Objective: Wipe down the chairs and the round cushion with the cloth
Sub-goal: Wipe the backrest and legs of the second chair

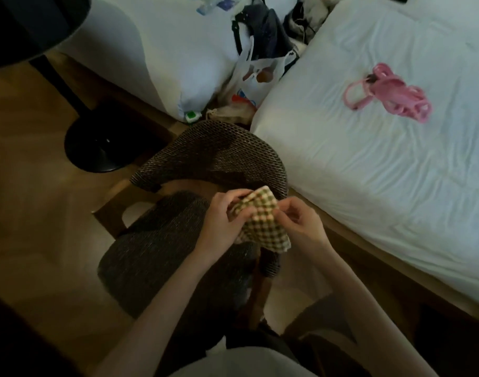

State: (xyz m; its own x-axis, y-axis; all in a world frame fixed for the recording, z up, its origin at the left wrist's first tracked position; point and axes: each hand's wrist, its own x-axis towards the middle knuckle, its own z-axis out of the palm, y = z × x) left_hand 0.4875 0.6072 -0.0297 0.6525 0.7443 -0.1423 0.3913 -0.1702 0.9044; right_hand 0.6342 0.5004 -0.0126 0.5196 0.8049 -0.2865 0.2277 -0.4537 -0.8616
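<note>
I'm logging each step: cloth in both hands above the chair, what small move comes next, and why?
Probably lower the cloth onto the chair backrest: left hand and right hand pinch it in mid-air, seemingly wiping nothing.

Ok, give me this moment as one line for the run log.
left hand: grips checked cloth | right hand: pinches cloth edge | cloth: bunched, held over woven chair | wiping: not yet begun

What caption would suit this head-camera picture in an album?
Left hand and right hand grip a checked cloth over a dark chair beside a white bed.
</note>
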